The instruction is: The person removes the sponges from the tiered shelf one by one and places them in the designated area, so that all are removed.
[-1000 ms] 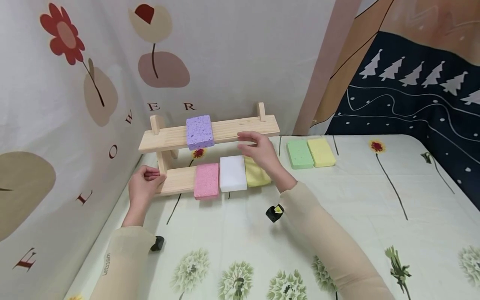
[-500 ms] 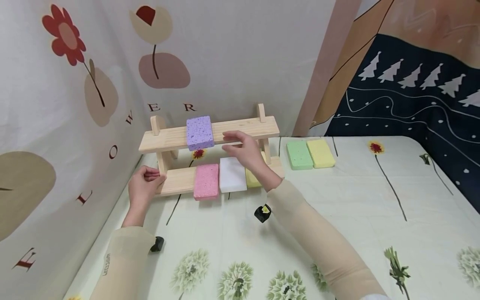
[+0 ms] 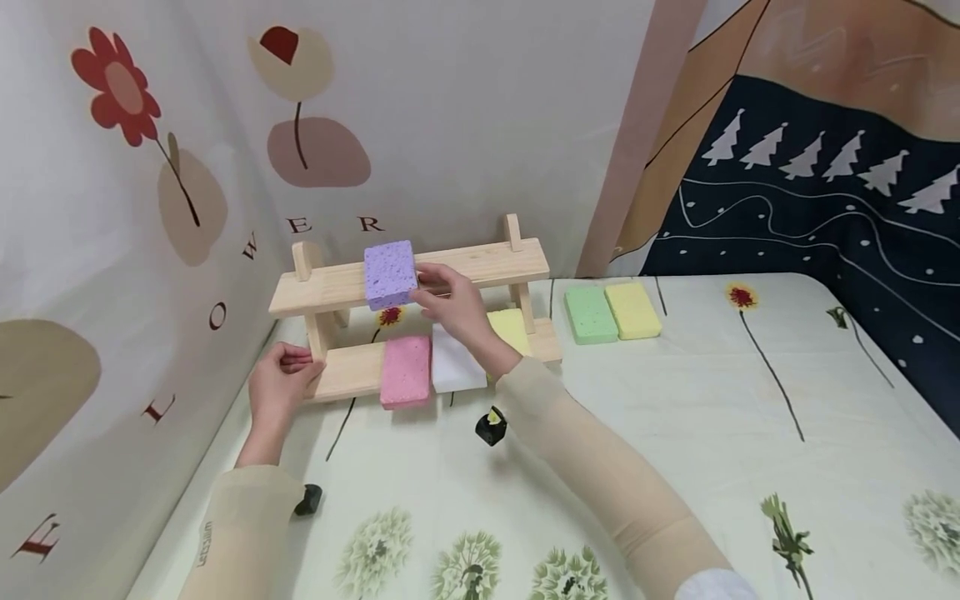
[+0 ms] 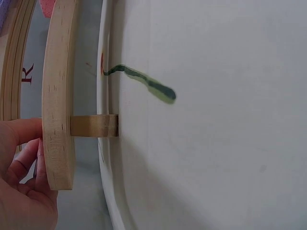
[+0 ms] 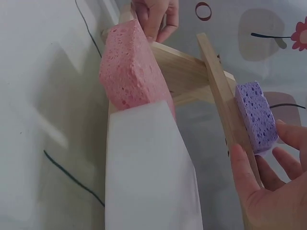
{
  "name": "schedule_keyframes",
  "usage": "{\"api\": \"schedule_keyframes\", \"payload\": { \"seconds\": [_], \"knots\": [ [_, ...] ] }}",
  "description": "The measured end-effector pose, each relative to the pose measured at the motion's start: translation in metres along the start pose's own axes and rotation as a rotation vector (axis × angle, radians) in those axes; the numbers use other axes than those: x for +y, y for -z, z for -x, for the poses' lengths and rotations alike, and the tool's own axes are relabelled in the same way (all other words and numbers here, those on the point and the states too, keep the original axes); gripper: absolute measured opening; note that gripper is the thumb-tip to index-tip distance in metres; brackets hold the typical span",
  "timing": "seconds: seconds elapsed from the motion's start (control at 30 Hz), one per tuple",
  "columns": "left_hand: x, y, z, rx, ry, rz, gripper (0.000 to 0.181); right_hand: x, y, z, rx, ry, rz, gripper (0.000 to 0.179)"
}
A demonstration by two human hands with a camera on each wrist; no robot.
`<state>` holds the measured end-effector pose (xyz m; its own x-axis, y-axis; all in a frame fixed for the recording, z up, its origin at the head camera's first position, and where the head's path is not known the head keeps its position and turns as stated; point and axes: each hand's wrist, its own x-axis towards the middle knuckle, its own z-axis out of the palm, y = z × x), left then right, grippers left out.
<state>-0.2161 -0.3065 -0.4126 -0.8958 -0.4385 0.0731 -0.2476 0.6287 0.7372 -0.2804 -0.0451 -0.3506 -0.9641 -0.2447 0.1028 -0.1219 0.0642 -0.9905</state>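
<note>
A two-tier wooden shelf [image 3: 480,263] stands by the back wall. My left hand [image 3: 277,385] holds its left end, with thumb and fingers at the lower board and upright. On the upper board lies a purple sponge [image 3: 388,275], jutting over the front edge. My right hand [image 3: 456,310] is at that sponge's right side; the right wrist view shows its fingers spread, fingertips right at the sponge. Along the lower board are a pink sponge [image 3: 406,372], a white sponge [image 3: 453,368] partly behind my right hand, and a yellow piece [image 3: 512,328] partly hidden by it.
Right of the shelf, a green sponge [image 3: 591,315] and a yellow sponge [image 3: 633,310] lie side by side on the flower-printed cloth [image 3: 675,433]. A printed fabric wall [image 3: 465,108] rises close behind the shelf and along the left.
My right hand has moved left along the upper board, from near its right end to the purple sponge. My left hand keeps its hold on the shelf. The head view has shifted slightly.
</note>
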Motion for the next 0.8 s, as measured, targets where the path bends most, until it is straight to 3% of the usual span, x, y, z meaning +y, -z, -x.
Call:
{"api": "schedule_keyframes", "payload": {
  "seconds": [0.4, 0.8],
  "knots": [
    [0.001, 0.0, 0.001, 0.003, 0.003, -0.001, 0.029, -0.006, -0.014, -0.01, 0.069, -0.044, -0.019, 0.038],
    [0.0, -0.001, 0.0, 0.004, 0.009, 0.0, 0.029, -0.003, -0.004, -0.004, 0.098, -0.05, -0.12, 0.032]
  ]
}}
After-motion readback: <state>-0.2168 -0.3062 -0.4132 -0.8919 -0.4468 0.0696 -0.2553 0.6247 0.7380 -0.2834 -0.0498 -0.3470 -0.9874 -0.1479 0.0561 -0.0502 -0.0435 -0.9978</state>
